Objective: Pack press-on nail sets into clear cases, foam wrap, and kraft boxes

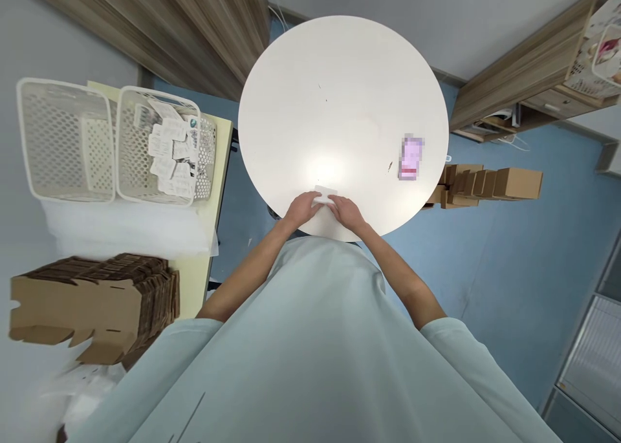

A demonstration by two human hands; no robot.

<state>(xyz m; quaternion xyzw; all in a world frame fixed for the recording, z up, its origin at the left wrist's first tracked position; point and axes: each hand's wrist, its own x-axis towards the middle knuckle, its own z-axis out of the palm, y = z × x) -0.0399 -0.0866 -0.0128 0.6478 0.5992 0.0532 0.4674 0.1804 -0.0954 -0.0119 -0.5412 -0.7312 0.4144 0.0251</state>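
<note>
At the near edge of the round white table (342, 94), both of my hands meet around a small white flat piece (326, 190). It looks like folded paper or a packet, but is too small to tell. My left hand (303, 209) pinches its left side with thumb and fingers. From the right, my right hand (347, 211) grips the other side, fingertips closed on it. The hands cover the piece's lower part. To the right on the tabletop lies a pinkish-purple phone-like object (411, 158), blurred out.
On the left, a pale yellow table (194, 278) bears a white plastic basket (77, 145), another basket (127, 152) with white packets (172, 149), white sheeting (130, 229) and a stack of flattened cardboard boxes (87, 301). Brown boxes (517, 183) stand at right, near a wooden cabinet (524, 74).
</note>
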